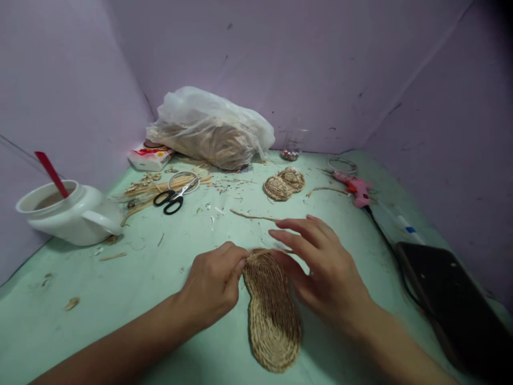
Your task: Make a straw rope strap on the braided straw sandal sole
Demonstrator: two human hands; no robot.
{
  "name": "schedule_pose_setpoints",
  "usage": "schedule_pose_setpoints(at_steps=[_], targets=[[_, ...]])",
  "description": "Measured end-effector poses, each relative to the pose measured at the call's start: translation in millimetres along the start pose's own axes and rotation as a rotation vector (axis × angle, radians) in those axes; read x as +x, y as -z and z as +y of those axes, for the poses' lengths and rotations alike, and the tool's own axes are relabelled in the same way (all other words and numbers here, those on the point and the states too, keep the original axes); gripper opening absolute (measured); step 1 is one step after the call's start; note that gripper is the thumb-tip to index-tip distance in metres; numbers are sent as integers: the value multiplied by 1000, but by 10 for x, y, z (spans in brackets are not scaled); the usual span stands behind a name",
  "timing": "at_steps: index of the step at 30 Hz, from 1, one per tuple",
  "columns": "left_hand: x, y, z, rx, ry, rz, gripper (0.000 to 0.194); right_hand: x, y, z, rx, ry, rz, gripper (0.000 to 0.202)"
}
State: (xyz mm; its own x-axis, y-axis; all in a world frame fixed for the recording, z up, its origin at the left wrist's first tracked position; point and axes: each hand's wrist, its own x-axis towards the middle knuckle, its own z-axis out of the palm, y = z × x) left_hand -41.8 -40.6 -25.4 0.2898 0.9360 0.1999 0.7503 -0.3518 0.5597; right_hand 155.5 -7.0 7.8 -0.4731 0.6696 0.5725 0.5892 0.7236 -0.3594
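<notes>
A coiled, sole-shaped piece of braided straw cord [272, 305] lies on the table, rounded at both ends, with its far half in shadow. At its upper left edge, my left hand [216, 278] is closed, thumb and bent fingers pinching the rim. Over the upper right edge hovers my right hand [320, 262], fingers apart, its lower fingertips close to or touching the rim. A loose end of cord [252, 215] reaches leftward from behind the right fingers. Whether the right fingertips touch the cord is hard to tell.
Black-handled scissors [170, 202] lie by straw strips. Further back are a plastic bag [208, 128], a smaller coiled piece [284, 184] and a bead jar [292, 153]. Right: pink glue gun [355, 187], its cable, a dark phone-like slab [444, 294]. Left: white pitcher [76, 214].
</notes>
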Motion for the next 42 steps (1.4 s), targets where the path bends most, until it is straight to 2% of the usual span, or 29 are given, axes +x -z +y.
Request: schedule_pose_setpoints(at_steps=[2, 5, 7, 8, 10, 12, 15, 18, 21, 26, 32, 42], targets=[[18, -2, -30, -21, 40, 15, 22, 9, 17, 66, 73, -152, 36, 22], [43, -10, -82, -33, 135, 41, 21, -69, 38, 234, 214, -559, 115, 20], [47, -12, -103, -30, 165, 30, 20, -152, 27, 337, 323, -782, 60, 22], [46, -12, -108, -27, 167, 21, 20, -190, 15, 376, 369, -834, -8, 22], [41, -10, -110, -22, 161, 11, 20, -248, -15, 425, 416, -830, -163, 23], [39, -5, -105, -18, 154, 8, 21, -275, -35, 444, 397, -746, -265, 25], [46, 3, -98, 1, 159, -10, 21, -277, -31, 446, 313, -612, -325, 24], [54, 7, -95, 24, 168, -15, 21, -260, -15, 436, 240, -561, -348, 18], [56, 5, -98, 41, 165, -22, 21, -246, -23, 409, 291, -636, -329, 16], [59, 1, -94, 56, 155, -25, 21, -221, -84, 332, 621, -889, -355, 13], [73, 12, -85, 45, 143, -53, 23, -215, -135, 337, 960, -1030, -315, 15], [66, 7, -73, 85, 133, -74, 24, -160, -90, 298, 1039, -1141, -243, 14]])
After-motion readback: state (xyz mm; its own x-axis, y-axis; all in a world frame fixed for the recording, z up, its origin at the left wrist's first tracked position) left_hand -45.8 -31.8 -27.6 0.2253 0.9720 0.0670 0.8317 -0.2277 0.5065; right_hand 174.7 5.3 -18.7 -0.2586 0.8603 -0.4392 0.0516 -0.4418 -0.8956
